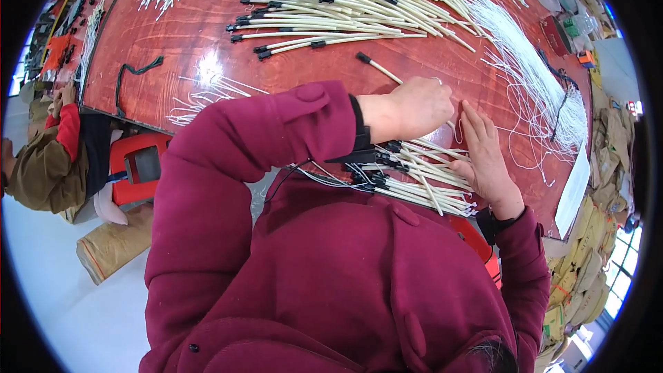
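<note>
cream tube (384, 70) (aslant) through left grip (418, 106)

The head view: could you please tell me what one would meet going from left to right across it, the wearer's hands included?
Co-worker in brown and red → black tie → loose white cords → left hand → right hand → white sheet

Head view: wide fisheye, left one of a pair worn on the head. Faces steeply downward, upright, the wearer's maroon jacket (324, 262) filling the lower middle. Left hand (414, 107) and right hand (487, 155) around mid-frame, close range; red worktop (176, 38) runs away toward the upper edge. Reach wide (takes in pale floor (83, 318) at left, a window (623, 262) at far right). Straight edges bow near the rim; black rounds off the corners.
</note>
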The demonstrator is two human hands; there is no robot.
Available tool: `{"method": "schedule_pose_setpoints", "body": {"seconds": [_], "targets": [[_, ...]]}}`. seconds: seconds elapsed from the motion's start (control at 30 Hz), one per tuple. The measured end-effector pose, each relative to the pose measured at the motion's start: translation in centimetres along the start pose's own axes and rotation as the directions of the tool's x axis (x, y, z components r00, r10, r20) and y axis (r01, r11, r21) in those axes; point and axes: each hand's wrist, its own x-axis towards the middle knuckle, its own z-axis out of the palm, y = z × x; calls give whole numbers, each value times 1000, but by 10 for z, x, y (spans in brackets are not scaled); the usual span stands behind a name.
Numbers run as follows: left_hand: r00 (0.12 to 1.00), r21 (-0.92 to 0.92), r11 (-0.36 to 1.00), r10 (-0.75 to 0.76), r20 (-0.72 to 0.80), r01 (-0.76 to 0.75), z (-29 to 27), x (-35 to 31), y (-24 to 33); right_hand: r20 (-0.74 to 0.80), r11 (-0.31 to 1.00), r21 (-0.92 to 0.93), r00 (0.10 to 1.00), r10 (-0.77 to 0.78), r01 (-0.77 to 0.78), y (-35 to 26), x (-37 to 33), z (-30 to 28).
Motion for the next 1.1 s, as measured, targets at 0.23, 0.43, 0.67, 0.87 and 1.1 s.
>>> {"method": "schedule_pose_setpoints", "body": {"seconds": [0.23,0.43,0.67,0.87,1.1], "targets": [[949,-23,959,-284,-141,283,-37,-58,-27,-151,986,108,978,144,-128,10,6,-11],[984,4,997,-74,-165,76,-22,-48,-41,-58,990,111,994,92,-85,-2,16,-16],[1000,33,999,-22,21,21,-14,-33,-27,-19,968,164,981,194,-189,0,-13,-31],[994,63,993,-93,-49,96,-16,-48,-29,-80,987,131,992,100,-89,-2,-21,-25],[987,87,985,-145,-70,151,-17,-54,-25,-35,995,82,998,53,-50,-3,-7,-18]]}}
